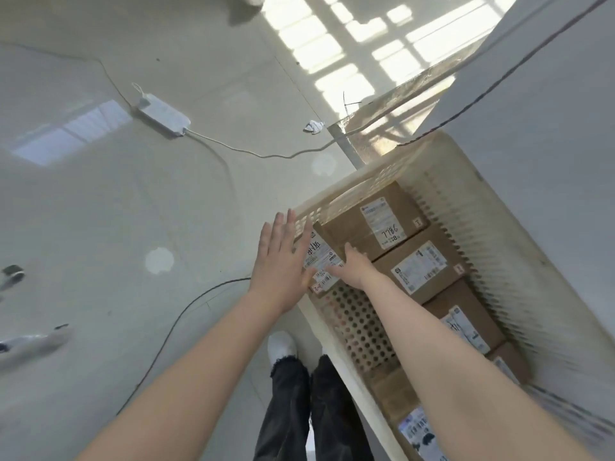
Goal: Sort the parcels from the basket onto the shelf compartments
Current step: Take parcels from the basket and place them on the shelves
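Six cartons at least in the cream perforated basket point(372, 171), all with white shipping labels. Only readable writing: hand-written digits, look like "7786", on the far carton point(349, 224); the printed text and barcodes are too small to read.

The small parcel point(321, 257) at the basket's near-left corner has black scrawl on its label that I can't decipher. It sits between both hands. The left hand point(281, 261) is flat against its outer side, fingers point(283, 224) straight and slightly spread. The right hand point(354, 269) is on its other side with the thumb out across the label. Its fingers are foreshortened, so I can't tell if they're curled.

The right forearm covers part of the carton row and the nearest carton point(409, 424) is cut off by the frame's bottom edge.

The basket's right side is close to a white panel point(532, 94). To the left is glossy floor point(133, 211) with a power strip point(163, 116), trailing cables point(266, 156) and a crumpled scrap point(312, 126)
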### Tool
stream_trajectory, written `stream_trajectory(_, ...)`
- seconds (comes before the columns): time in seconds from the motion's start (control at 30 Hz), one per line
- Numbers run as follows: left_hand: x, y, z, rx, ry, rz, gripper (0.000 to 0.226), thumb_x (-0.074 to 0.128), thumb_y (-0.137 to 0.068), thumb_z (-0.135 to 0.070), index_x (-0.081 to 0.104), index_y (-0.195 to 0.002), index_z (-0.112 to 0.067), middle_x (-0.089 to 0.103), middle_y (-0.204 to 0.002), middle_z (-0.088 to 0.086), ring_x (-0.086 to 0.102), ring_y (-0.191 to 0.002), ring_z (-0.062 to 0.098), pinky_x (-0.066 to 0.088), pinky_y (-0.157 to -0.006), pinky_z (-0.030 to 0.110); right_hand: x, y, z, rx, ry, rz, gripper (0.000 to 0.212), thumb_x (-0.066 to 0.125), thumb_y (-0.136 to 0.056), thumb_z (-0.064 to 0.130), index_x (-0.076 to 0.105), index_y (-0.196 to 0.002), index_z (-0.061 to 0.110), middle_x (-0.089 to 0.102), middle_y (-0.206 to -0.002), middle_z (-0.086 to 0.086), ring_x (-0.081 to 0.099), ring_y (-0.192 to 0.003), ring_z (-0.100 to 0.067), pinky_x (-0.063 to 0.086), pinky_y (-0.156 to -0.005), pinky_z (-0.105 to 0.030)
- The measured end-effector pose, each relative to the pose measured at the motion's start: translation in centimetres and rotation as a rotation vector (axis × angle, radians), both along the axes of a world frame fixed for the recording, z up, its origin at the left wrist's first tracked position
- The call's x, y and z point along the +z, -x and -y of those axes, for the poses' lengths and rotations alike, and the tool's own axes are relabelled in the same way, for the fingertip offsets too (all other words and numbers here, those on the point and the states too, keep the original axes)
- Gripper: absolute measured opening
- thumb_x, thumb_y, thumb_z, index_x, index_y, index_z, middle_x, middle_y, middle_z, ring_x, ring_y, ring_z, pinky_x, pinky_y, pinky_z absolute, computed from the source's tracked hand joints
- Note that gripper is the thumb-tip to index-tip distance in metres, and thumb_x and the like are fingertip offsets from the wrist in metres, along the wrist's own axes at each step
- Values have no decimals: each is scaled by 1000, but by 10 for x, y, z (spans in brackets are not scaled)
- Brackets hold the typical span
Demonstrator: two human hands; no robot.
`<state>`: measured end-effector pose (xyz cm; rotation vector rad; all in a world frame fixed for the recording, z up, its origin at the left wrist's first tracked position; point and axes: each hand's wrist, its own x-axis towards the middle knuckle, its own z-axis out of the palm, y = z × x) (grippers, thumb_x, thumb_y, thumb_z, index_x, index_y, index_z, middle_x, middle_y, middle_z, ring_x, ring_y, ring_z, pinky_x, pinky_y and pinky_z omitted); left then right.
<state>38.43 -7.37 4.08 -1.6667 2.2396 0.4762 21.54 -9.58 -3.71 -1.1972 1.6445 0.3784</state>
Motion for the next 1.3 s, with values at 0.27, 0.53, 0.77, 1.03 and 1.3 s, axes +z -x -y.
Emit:
stream_trajectory(0.27, -22, -5, 6, -164, 40, 28, 84, 39, -100, -49, -18, -153, -18, -25, -159, 16, -24, -146, 34, -22, -114, 43, -37, -5, -8, -224, 33, 175, 96, 69, -89, 38, 9, -157, 11, 25, -160, -9, 27, -146, -27, 30, -113, -36)
stream_trajectory(0.53, -32, 20, 32, -315, -47, 28, 90, 44, -98, -50, -19, -153, -17, -26, -159, 14, -21, -148, 31, -14, -118, 41, -35, 12, -7, -147, 190, 146, 84, 73, -87, 29, 25, -155, 19, 37, -156, -4, 32, -144, -25, 32, -116, -38)
stream_trajectory(0.77, -48, 50, 60, -329, -242, -19, 117, 58, -84, -64, -16, -153, -5, -14, -162, 13, -11, -150, 26, -1, -122, 39, 5, 61, 24, 403, 168, 31, 88, 76, -84, 25, 23, -156, 27, 29, -160, -2, 32, -144, -25, 30, -117, -39)
stream_trajectory(1.03, -71, 73, 70, -153, -540, -257, 117, 71, -71, -66, 11, -157, -12, 21, -162, 6, 27, -146, 23, 29, -117, 39, 36, 85, 41, 526, 126, 40, 79, 75, -86, 28, 33, -152, 26, 49, -146, 2, 49, -131, -21, 43, -101, -35)
stream_trajectory(1.3, -77, 74, 72, -45, -564, -381, 74, 74, -77, -54, 47, -141, -25, 64, -119, -3, 59, -103, 17, 48, -88, 34, 32, 86, 48, 505, 131, 75, 79, 74, -87, 25, 31, -153, 24, 41, -152, 2, 41, -138, -21, 38, -110, -40)
